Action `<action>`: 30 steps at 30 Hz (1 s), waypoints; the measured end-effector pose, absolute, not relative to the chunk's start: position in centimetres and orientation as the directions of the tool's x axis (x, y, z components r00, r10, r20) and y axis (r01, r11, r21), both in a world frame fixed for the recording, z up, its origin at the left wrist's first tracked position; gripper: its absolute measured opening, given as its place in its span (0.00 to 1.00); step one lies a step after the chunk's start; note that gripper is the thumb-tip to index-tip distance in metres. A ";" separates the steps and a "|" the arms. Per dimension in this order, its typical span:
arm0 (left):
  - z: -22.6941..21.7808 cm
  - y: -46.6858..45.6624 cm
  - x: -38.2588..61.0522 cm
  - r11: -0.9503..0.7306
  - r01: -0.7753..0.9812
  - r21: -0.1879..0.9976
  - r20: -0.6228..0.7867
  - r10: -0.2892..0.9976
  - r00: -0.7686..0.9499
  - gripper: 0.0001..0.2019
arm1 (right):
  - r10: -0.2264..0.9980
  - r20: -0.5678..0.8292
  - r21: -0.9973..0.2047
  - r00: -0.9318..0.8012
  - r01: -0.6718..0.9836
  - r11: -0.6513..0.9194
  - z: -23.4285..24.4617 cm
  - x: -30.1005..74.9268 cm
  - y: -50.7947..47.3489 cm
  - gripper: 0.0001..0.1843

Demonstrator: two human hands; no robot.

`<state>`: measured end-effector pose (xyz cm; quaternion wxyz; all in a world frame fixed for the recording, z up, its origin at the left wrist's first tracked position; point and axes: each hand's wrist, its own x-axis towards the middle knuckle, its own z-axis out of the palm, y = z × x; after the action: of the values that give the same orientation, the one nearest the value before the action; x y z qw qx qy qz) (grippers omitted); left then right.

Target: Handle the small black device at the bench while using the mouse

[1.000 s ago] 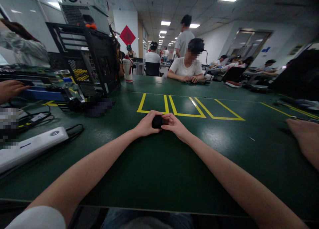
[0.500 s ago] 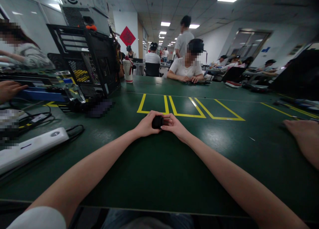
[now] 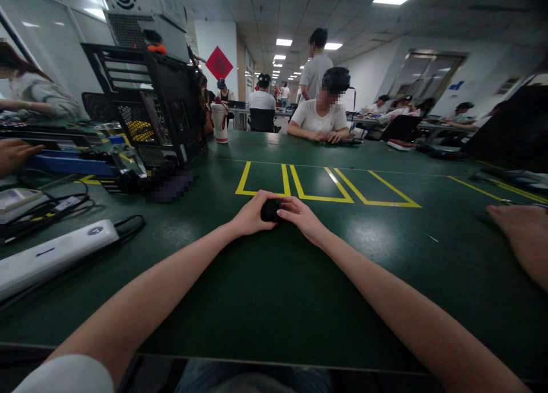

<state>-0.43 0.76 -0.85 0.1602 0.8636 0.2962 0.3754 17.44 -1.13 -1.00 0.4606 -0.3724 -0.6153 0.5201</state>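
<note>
Both my arms reach out over the dark green table [image 3: 265, 290] and meet near its middle. My left hand [image 3: 252, 215] is curled round the left side of a small black object [image 3: 269, 210]. My right hand [image 3: 299, 214] closes on the same object from the right, its fingers over the top. I cannot make out what the black object is. It sits low, at or just above the table surface, right in front of yellow tape outlines [image 3: 317, 186].
A white power strip [image 3: 51, 255] with black cables lies at the left. Behind it stand an open black computer case [image 3: 158, 105] and parts. Another person's hand [image 3: 520, 233] rests at the right edge. A seated person [image 3: 320, 116] faces me across the table.
My right fingers have shifted slightly over the black object. The hands stay in the same place. The person's hand at the left edge has drawn back a little.
</note>
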 end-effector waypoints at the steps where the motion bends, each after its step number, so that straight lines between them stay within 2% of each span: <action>1: -0.9 0.8 -0.4 -0.776 0.387 0.499 0.560 0.629 0.539 0.30 | 0.933 0.191 -0.981 -0.305 -0.034 0.190 -1.0 17.4 -1.1 0.19; 6: -1.1 0.9 -0.4 -0.778 0.385 0.497 0.563 0.627 0.539 0.30 | 0.914 0.209 -0.978 -0.349 -0.098 0.186 -1.1 17.4 -1.2 0.20; 10: -0.9 0.8 -0.4 -0.772 0.392 0.501 0.554 0.633 0.540 0.30 | 0.920 0.239 -0.971 -0.312 -0.074 0.227 -1.0 17.4 -1.3 0.16; 15: -0.8 0.8 -0.4 -0.773 0.385 0.504 0.555 0.632 0.542 0.30 | 0.929 0.191 -0.981 -0.318 -0.048 0.186 -1.0 17.4 -1.3 0.20; 22: -0.7 0.6 -0.4 -0.767 0.384 0.514 0.546 0.638 0.543 0.29 | 0.918 0.218 -0.976 -0.332 -0.085 0.201 -1.2 17.5 -1.1 0.19; 27: -0.8 0.7 -0.4 -0.773 0.387 0.503 0.551 0.631 0.545 0.29 | 0.933 0.231 -0.973 -0.276 -0.058 0.224 -1.1 17.4 -1.2 0.14; 30: -0.9 0.9 -0.4 -0.775 0.389 0.498 0.555 0.630 0.543 0.29 | 0.937 0.211 -0.977 -0.278 -0.045 0.206 -1.2 17.4 -1.1 0.17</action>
<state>-0.43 0.85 -0.94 0.1597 0.8638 0.2949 0.3761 17.37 -1.06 -1.23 0.4778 -0.3642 -0.6123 0.5139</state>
